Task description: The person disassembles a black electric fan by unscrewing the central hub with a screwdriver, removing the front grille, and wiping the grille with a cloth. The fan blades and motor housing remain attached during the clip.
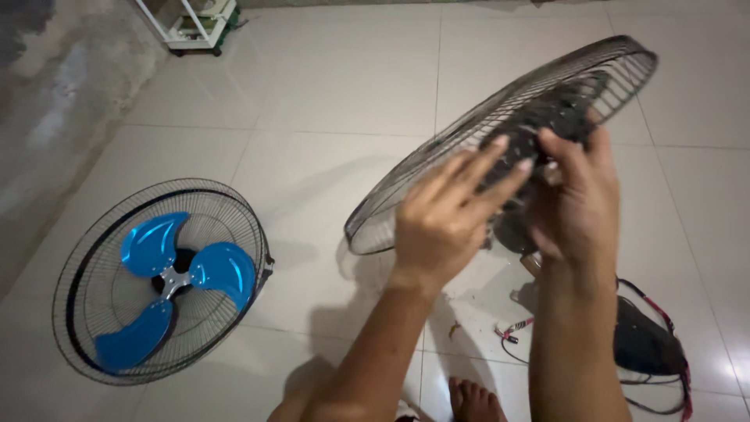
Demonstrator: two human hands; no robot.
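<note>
A wire grille (437, 168) was held tilted above the tiled floor (328, 101), its rim running from about 8 o'clock up to 2 o'clock across the view. The left hand (441, 223) was pressed against its near face with fingers (484, 160) spread over the dark hub, not clenched. The right hand (578, 203) was wrapped around the hub region, grasping the grille from behind. At 8 o'clock on the floor, a second grille (90, 258) was laid flat with a blue three-blade propeller (176, 281) inside. A dark housing (644, 340) with red wires (512, 328) was seen at 4 o'clock, beside a bare foot (473, 400).
</note>
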